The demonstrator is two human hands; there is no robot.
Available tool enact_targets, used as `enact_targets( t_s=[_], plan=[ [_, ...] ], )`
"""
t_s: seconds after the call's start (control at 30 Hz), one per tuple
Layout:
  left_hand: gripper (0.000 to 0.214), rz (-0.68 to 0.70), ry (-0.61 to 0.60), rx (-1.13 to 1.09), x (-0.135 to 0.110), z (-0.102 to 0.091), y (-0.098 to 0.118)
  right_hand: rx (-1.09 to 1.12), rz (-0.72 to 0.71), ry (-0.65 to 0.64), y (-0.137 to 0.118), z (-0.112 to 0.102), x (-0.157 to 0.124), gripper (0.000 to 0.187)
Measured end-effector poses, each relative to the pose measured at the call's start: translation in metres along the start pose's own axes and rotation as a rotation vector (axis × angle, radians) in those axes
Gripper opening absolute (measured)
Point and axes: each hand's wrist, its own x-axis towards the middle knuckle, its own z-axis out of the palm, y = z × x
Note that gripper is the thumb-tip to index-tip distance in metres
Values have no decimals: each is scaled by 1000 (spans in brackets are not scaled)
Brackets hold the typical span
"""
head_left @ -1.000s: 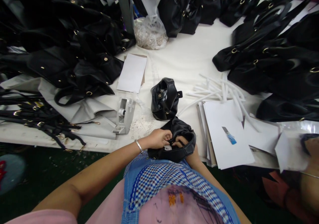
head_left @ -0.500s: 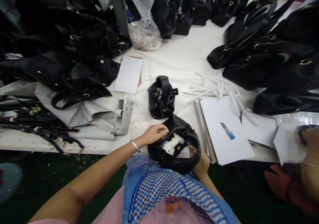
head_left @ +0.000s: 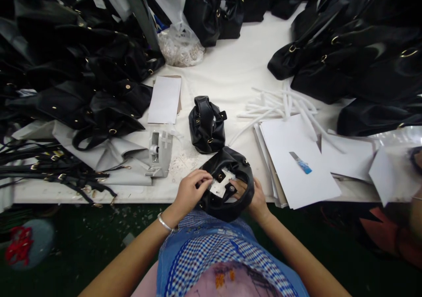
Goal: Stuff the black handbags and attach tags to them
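Observation:
A small black handbag [head_left: 239,174] rests at the table's near edge, its mouth open towards me with white stuffing paper [head_left: 220,183] inside. My left hand [head_left: 191,191] grips the bag's left rim, fingers curled over it. My right hand [head_left: 255,200] holds the right side, fingers reaching into the opening by the flap with a snap. A second small black handbag [head_left: 206,125] stands just beyond, untouched.
A grey tape dispenser [head_left: 160,152] sits left of the bags. White sheets [head_left: 298,163] and white tubes [head_left: 280,110] lie to the right, a white card [head_left: 164,100] behind. Piles of black bags [head_left: 82,68] line both sides. Black straps [head_left: 49,169] lie at the left edge.
My left hand dropped from the bag's top onto its left rim. My right hand came up from under the bag to its opening. The view tilted slightly.

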Motion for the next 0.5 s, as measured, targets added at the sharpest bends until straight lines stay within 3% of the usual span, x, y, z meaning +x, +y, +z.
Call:
enact_targets(
  t_s=[0.13, 0.2, 0.3, 0.43, 0.5],
  plan=[
    [16, 142, -522, 275, 16, 0, 16, 9, 11, 19, -1, 5, 7, 34],
    [12, 179, -661, 433, 32, 3, 23, 39, 1, 22, -2, 5, 10, 31],
    [10, 243, -734, 586, 49, 9, 27, 46, -10, 13, -6, -2, 16, 28],
    [28, 251, -726, 714, 55, 16, 21, -2, -32, -41, -16, -15, 20, 27],
    [25, 232, -730, 729, 57, 22, 17, 10, -14, -32, -21, -16, 17, 29]
  ],
)
